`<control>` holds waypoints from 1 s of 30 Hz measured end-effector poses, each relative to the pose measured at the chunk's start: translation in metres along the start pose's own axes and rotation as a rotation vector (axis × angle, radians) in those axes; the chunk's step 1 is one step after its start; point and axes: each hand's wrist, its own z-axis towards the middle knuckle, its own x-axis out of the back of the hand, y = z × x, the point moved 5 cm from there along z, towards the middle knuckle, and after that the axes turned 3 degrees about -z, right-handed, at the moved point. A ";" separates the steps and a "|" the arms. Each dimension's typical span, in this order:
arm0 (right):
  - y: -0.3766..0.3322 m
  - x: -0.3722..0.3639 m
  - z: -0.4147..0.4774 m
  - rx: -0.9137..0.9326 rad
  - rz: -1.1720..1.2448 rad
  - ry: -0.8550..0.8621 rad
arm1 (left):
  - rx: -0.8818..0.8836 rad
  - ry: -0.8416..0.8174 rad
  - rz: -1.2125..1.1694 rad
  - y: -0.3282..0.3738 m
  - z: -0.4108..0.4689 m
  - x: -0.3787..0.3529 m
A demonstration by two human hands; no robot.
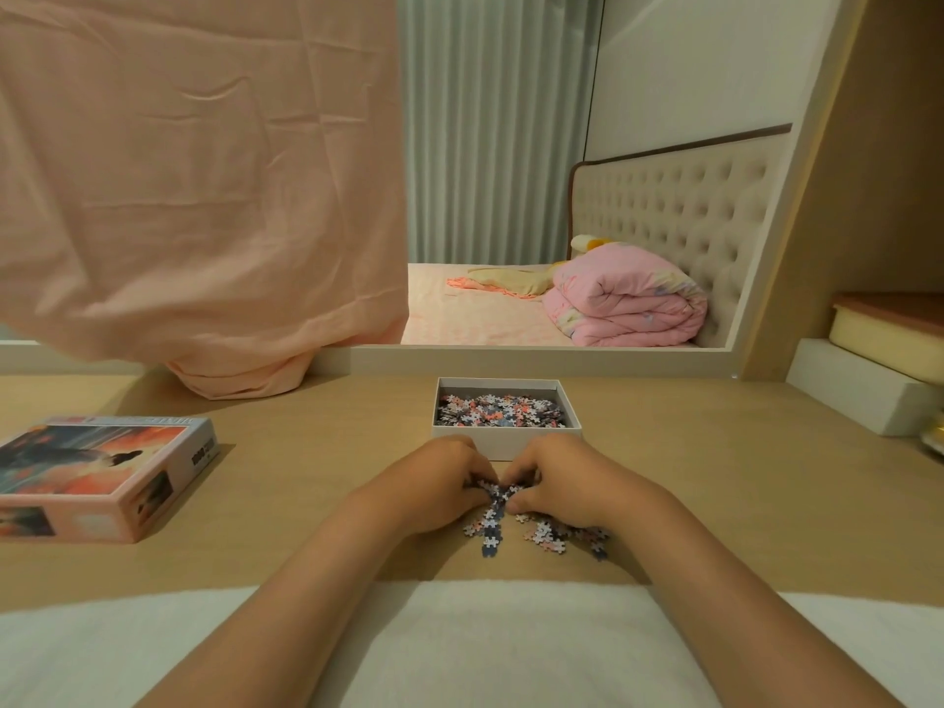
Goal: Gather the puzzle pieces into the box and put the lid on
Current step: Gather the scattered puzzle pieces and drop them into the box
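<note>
Wood-coloured desk (pixel 715 503) is filling the view, and nearest to the person a white cushion (pixel 485 646) is lying along its front edge. Just beyond it, loose puzzle pieces (pixel 549 535) are lying scattered on the wood. The left hand (pixel 439 485) and right hand (pixel 562 485) are curling around a small heap of these pieces, pressing it together between the fingers, thumbs almost touching. Directly behind the hands the open white box (pixel 505 444) is standing, already holding many pieces. I judge the gathering step is going on and is far along. The next move is asking for a lift of the handful over the near wall without spilling, then a sweep for the pieces lying outside the grasp. The printed lid (pixel 97 472) is waiting at the left, well apart. Farther back a peach cloth (pixel 194 196) is hanging and a pink quilt (pixel 623 304) is lying folded.
</note>
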 end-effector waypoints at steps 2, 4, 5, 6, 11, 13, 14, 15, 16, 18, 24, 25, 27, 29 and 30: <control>0.001 0.001 0.000 -0.008 0.028 0.024 | -0.008 0.017 -0.006 -0.001 0.001 0.001; 0.003 0.002 0.001 -0.010 0.043 0.046 | -0.024 0.031 -0.024 -0.002 0.002 0.003; 0.003 0.002 0.001 -0.011 0.051 0.058 | -0.032 0.038 -0.031 -0.002 0.002 0.004; 0.004 0.003 0.001 -0.016 0.066 0.069 | -0.040 0.045 -0.040 -0.002 0.003 0.005; 0.007 0.012 0.006 -0.050 0.181 0.123 | -0.057 0.156 -0.150 -0.007 0.007 0.015; 0.006 0.022 0.010 -0.033 0.254 0.174 | -0.054 0.300 -0.215 -0.010 0.011 0.027; 0.006 0.029 0.013 -0.024 0.278 0.221 | -0.050 0.386 -0.242 -0.012 0.014 0.034; 0.005 0.036 0.017 -0.022 0.291 0.275 | -0.045 0.470 -0.258 -0.014 0.017 0.041; 0.005 0.043 0.022 -0.024 0.307 0.324 | -0.037 0.543 -0.270 -0.017 0.020 0.046; 0.007 0.052 0.034 -0.039 0.353 0.404 | -0.015 0.650 -0.292 -0.023 0.025 0.051; 0.006 0.052 0.067 -0.043 0.176 0.534 | -0.031 0.533 -0.168 -0.044 0.037 0.027; 0.005 0.047 0.071 -0.039 0.166 0.484 | -0.028 0.509 -0.133 -0.047 0.038 0.024; 0.004 0.035 0.079 -0.023 0.071 0.354 | -0.011 0.476 -0.085 -0.051 0.039 0.020; 0.003 0.029 0.082 -0.023 -0.006 0.290 | -0.002 0.427 -0.079 -0.050 0.041 0.015; 0.004 0.029 0.083 -0.021 -0.020 0.291 | 0.000 0.408 -0.081 -0.049 0.041 0.013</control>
